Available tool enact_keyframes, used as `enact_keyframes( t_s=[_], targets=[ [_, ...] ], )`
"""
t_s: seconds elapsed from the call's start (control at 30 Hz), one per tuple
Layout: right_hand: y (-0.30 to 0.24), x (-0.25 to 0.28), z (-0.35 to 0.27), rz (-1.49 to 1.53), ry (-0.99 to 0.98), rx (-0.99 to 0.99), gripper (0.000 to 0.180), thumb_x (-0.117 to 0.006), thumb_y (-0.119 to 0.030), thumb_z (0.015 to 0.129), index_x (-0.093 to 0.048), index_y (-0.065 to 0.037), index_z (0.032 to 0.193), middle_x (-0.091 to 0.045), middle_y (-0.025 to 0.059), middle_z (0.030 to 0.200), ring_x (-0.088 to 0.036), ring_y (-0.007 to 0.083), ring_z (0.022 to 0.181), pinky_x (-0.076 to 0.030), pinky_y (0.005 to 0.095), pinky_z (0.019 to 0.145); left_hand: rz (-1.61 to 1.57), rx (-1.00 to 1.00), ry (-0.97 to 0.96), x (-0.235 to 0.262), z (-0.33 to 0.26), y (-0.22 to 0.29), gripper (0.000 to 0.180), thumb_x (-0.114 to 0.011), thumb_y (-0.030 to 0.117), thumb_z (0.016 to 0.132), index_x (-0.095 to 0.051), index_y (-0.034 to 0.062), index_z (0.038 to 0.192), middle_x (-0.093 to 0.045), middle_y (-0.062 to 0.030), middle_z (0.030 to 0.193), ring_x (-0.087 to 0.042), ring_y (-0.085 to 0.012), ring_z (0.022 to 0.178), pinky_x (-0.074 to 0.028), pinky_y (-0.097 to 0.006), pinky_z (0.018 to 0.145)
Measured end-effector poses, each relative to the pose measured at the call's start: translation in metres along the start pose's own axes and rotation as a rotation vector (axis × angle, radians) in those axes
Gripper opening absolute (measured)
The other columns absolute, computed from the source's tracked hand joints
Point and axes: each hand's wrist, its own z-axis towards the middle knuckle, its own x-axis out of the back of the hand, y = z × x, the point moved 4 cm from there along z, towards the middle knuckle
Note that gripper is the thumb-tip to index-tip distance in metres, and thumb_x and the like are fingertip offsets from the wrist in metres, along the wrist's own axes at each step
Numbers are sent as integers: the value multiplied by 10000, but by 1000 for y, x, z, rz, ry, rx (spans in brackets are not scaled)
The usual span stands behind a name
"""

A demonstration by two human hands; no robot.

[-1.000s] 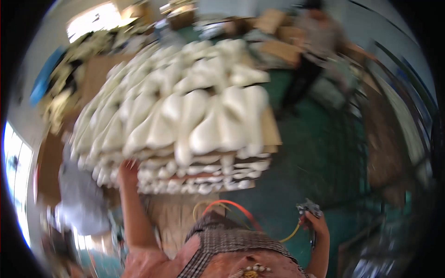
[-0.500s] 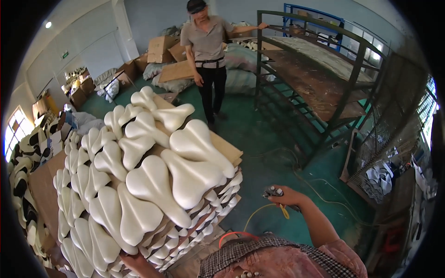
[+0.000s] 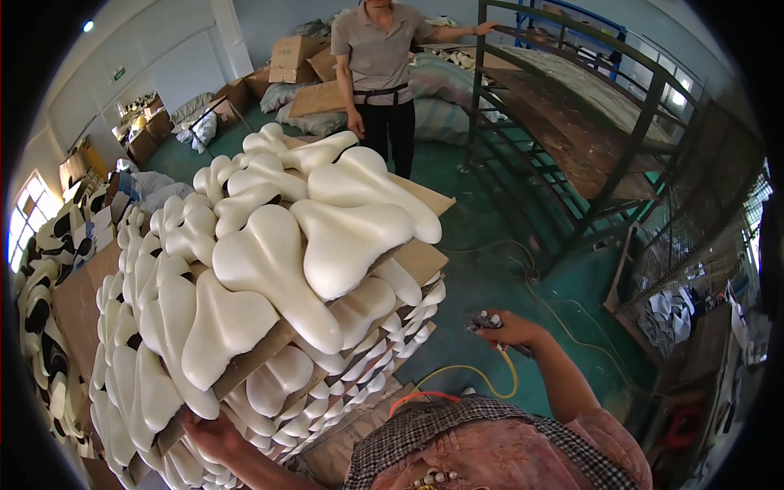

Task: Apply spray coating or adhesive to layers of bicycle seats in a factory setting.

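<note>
White bicycle saddle shells (image 3: pixel 265 261) lie in rows on a brown cardboard sheet (image 3: pixel 245 359), the top layer of a tall stack. At the sheet's near edge, my left hand (image 3: pixel 214 437) is closed, with its fingertips hidden beneath the board and shells. That edge is raised, and a lower layer of saddle shells (image 3: pixel 279 380) shows under it. To the right of the stack, my right hand (image 3: pixel 514 328) grips a dark metal spray gun (image 3: pixel 483 321) with silver knobs. A yellow hose (image 3: pixel 465 369) hangs from it in a loop toward my body.
Beyond the stack stands a person (image 3: pixel 380 65), one hand on a dark metal rack (image 3: pixel 563 122) with boards on it. A thin hose (image 3: pixel 531 273) trails over the green floor. More saddles (image 3: pixel 41 327) are piled at the left; sacks (image 3: pixel 441 90) and cartons (image 3: pixel 292 59) lie behind.
My left hand has moved up and left with the cardboard's near edge, and the layer below shows more. The right hand keeps the spray gun, its hose loop now wider. The view has shifted.
</note>
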Motion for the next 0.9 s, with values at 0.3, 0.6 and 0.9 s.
enact_keyframes(
  t_s=[0.3,0.6,0.9],
  targets=[
    [19,10,-8,35,22,-50,331,-630,-265,805,-540,-58,1047,-588,28,666,-572,107,578,-458,239,460,132,-59,395,-13,-8,0,209,-485,143,835,-566,-27,927,-593,-116,964,-570,-229,906,-489,-354,804],
    [18,8,-1,57,30,-48,334,-641,-260,789,-533,-48,1022,-573,35,678,-562,108,541,-460,241,427,183,-59,441,-8,-11,0,238,-462,123,844,-556,-54,973,-586,-130,1007,-569,-238,933,-484,-370,824],
    [17,7,11,33,0,-55,327,-639,-261,789,-535,-40,1007,-554,40,611,-566,117,526,-463,254,419,255,-7,366,-13,-19,0,244,-449,114,862,-558,-78,965,-590,-134,1002,-563,-235,933,-463,-361,826]
  ],
)
